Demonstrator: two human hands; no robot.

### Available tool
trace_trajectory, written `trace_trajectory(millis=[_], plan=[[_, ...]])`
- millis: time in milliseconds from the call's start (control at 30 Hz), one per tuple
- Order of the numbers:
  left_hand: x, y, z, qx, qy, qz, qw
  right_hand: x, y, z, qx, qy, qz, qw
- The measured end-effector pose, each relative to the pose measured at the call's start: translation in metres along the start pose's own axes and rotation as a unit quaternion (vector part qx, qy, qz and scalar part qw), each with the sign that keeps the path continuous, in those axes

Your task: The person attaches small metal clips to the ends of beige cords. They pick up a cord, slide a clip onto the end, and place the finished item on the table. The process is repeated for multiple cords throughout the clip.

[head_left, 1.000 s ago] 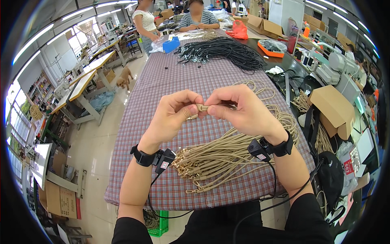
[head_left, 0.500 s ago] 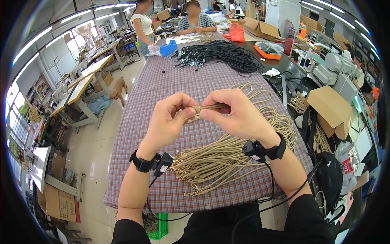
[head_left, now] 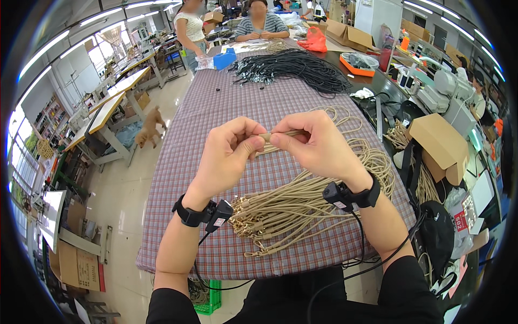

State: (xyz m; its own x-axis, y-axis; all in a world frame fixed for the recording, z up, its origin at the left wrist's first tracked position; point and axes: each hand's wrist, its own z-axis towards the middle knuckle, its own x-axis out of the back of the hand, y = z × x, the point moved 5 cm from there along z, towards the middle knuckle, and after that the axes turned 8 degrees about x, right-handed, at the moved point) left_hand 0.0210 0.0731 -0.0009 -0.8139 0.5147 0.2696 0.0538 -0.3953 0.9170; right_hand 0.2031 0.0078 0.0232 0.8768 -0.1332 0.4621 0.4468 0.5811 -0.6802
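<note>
While the bare left hand (head_left: 229, 147) is pinching a slender, round tan cord (head_left: 266, 137) between thumb and forefinger, the bare right hand (head_left: 319, 142) is gripping it likewise, just beside. The hands are holding it above a red-and-grey plaid cloth (head_left: 186, 178), where a bundle of tan cords with gold-coloured metal clasps (head_left: 299, 202) is lying nearer the body.

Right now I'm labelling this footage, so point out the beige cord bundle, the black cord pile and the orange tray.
Beige cord bundle (head_left: 288, 204), head view, on its middle strands.
Black cord pile (head_left: 297, 67), head view, amid its cords.
Orange tray (head_left: 356, 70), head view, on its front wall.
</note>
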Motion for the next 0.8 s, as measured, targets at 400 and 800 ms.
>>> trace_trajectory(millis=[400, 800], plan=[[0.000, -0.012, 0.008, -0.021, -0.079, -0.117, 0.990, 0.003, -0.009, -0.004, 0.029, -0.066, 0.037, 0.997], [0.012, 0.016, -0.002, 0.008, -0.070, 0.231, 0.970, 0.055, 0.018, -0.004, -0.002, -0.105, -0.144, 0.984]])
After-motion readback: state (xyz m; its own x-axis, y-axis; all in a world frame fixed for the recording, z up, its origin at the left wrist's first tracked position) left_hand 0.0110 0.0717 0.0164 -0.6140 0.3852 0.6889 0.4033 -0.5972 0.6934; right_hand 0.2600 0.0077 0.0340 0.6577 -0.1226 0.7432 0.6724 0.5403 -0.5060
